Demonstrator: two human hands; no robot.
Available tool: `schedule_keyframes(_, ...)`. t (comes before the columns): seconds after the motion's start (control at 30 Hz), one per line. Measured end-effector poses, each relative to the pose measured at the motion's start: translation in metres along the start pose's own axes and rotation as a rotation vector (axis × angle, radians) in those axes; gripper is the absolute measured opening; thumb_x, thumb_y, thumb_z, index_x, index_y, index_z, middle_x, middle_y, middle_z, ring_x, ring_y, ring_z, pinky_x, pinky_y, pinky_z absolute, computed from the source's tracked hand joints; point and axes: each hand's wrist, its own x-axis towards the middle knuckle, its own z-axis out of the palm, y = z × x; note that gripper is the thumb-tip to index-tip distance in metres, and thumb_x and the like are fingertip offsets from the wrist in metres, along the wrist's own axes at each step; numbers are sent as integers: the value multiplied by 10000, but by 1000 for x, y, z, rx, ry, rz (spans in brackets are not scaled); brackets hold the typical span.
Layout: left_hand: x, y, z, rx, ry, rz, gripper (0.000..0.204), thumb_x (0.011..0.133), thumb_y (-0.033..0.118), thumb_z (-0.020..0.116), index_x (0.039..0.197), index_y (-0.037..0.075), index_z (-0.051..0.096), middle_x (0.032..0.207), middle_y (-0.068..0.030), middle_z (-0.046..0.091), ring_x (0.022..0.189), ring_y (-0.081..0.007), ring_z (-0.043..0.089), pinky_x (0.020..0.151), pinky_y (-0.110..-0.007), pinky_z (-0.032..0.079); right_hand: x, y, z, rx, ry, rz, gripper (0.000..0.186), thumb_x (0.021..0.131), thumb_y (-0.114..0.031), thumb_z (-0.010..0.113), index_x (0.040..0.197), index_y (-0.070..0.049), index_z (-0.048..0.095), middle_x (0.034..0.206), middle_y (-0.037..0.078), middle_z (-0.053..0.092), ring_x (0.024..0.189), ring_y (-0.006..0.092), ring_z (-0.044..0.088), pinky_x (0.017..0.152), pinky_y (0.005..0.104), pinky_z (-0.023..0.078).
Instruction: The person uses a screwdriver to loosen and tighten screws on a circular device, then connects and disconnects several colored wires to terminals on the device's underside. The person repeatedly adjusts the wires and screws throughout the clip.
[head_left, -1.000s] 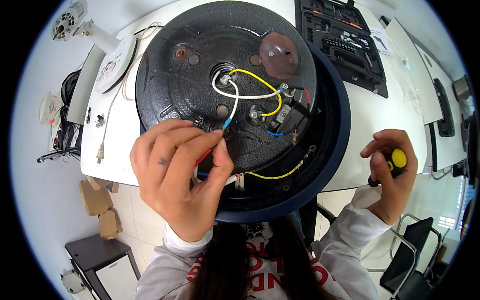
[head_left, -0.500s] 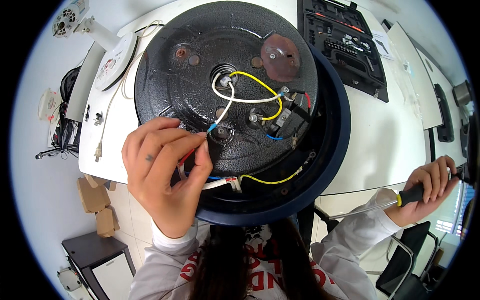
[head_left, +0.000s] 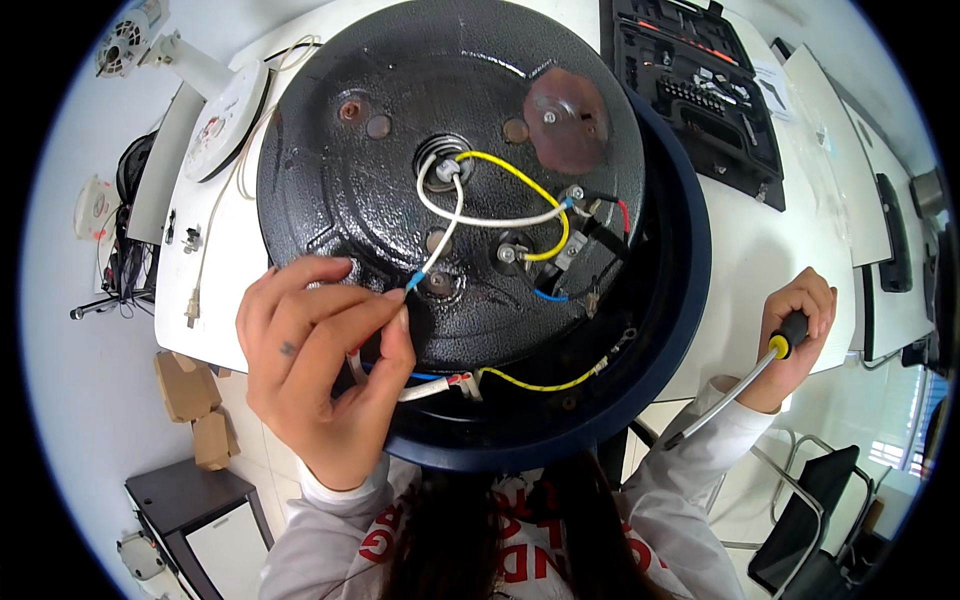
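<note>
A round black metal base lies in a dark blue ring-shaped housing. My left hand, thumb and fingertips pinched together, holds the end of a white wire by its blue sleeve at the base's near left. The other white wire and a yellow wire run from the central hole to screw terminals on the right. Off to the right, my right hand is wrapped round the black and yellow handle of a screwdriver, its shaft slanting down toward my sleeve.
An open black tool case with sockets lies at the back right of the white table. A small white fan and a power plug are at the left. A yellow-green wire and a white cable cross the near housing.
My right hand has come in leftward and up, with the screwdriver now pointing more steeply down. My left hand keeps its pinch on the wire end and has shifted slightly down and left.
</note>
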Motion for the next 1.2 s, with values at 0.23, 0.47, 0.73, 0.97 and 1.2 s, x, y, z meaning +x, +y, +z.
schedule_keyframes(0.23, 0, 1, 2, 34, 40, -36, 216, 625, -10, 789, 813, 74, 723, 841, -29, 664, 949, -257, 642, 895, -425, 443, 11, -27, -8, 33, -13, -53, 271, 855, 2, 500, 608, -84, 430, 598, 26, 429, 495, 117, 426, 458, 241, 392)
schedule_keyframes(0.47, -1, 2, -2, 61, 8, -12, 212, 643, 18, 795, 841, 65, 738, 856, -29, 664, 951, -260, 643, 915, -455, 427, 8, -32, -18, 38, 25, -33, 293, 872, -19, 495, 597, -92, 426, 606, 26, 435, 513, 127, 438, 479, 244, 397)
schedule_keyframes(0.73, -3, 3, -9, 81, -55, -60, 231, 633, 30, 804, 849, 84, 743, 861, -17, 677, 954, -263, 642, 954, -487, 404, 8, -35, -22, -61, 25, -48, 304, 930, -54, 491, 633, -93, 436, 607, 26, 449, 517, 118, 472, 478, 238, 395)
schedule_keyframes(0.97, -3, 4, -11, 108, -102, -62, 227, 637, 54, 809, 848, 115, 751, 852, 2, 678, 965, -259, 645, 1028, -503, 361, 7, -34, -20, -90, 47, -42, 294, 944, -61, 490, 656, -92, 443, 612, 28, 450, 516, 119, 471, 477, 237, 400)
schedule_keyframes(1.2, -1, 2, -14, 114, -126, -59, 224, 638, 78, 825, 846, 125, 756, 825, 12, 673, 972, -242, 649, 1045, -516, 347, 7, -38, -20, -132, 38, -28, 303, 955, -66, 481, 655, -92, 445, 609, 25, 444, 519, 113, 468, 470, 233, 396)
